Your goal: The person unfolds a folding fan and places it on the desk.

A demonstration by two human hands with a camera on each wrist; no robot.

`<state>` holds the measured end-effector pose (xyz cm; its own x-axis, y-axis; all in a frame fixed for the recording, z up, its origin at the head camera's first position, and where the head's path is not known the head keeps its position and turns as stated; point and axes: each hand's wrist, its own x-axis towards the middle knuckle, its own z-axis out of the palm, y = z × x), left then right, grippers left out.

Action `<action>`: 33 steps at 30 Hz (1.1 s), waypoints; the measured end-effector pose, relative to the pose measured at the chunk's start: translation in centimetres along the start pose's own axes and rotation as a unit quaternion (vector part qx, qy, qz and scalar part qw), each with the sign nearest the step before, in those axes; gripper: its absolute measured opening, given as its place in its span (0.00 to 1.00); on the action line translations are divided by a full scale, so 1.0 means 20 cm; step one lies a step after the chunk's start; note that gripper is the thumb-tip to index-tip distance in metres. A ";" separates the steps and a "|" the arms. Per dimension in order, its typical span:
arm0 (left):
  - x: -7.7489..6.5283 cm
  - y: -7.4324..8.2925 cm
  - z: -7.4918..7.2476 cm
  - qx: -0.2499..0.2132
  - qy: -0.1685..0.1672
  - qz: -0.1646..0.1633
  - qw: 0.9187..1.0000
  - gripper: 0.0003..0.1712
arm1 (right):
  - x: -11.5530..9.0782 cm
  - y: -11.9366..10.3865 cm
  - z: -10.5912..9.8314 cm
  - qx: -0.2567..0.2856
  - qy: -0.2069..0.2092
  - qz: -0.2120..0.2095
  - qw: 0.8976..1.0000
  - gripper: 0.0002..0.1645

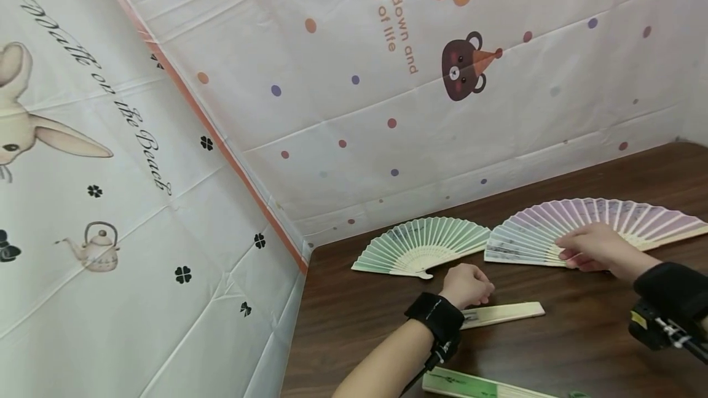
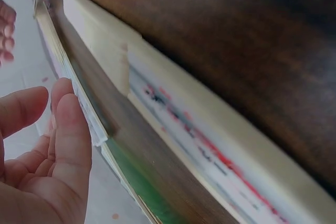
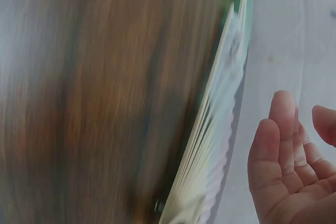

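My right hand (image 1: 600,249) hovers in front of the spread purple-and-white fan (image 1: 525,232), overlapping its ribs in the head view. In the right wrist view, its loosely bent fingers (image 3: 264,150) and thumb stand apart with nothing between them. The left hand (image 1: 467,285), relaxed and holding nothing, is over the table just beyond a folded fan (image 1: 511,312) with pale sticks. That folded fan shows white, red and black printing on its leaf (image 2: 205,145) in the left wrist view. Left of the purple fan lies a spread green fan (image 1: 423,244), their edges meeting.
A folded green fan (image 1: 470,384) lies at the near edge of the head view. The brown wooden table (image 1: 343,324) meets printed white cloth walls (image 1: 332,109) at the back and left. Black straps with small cameras circle both wrists.
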<state>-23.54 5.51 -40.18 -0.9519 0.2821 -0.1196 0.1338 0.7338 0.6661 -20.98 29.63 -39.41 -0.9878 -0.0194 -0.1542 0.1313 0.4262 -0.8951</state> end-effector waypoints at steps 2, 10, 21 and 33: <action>-0.02 0.00 0.00 0.015 -0.003 0.008 1.000 0.08 | 0.00 -0.03 0.05 -0.005 -0.009 -0.001 1.000 0.26; -0.07 -0.04 0.00 0.065 -0.007 0.034 0.997 0.08 | 0.00 -0.09 0.22 -0.015 -0.031 -0.006 0.999 0.18; -0.12 -0.11 -0.03 0.129 0.015 0.092 0.987 0.07 | -0.01 -0.13 0.39 -0.036 -0.047 -0.021 0.998 0.14; -0.16 -0.18 -0.02 0.207 0.004 0.137 0.969 0.06 | -0.05 -0.15 0.55 -0.218 0.003 -0.150 0.964 0.05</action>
<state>-21.04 1.72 -41.77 -0.8668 0.4979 0.0270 0.4795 0.8174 0.3192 -19.48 18.42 -41.08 -0.9765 -0.1962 0.0892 -0.2073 0.7418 -0.6378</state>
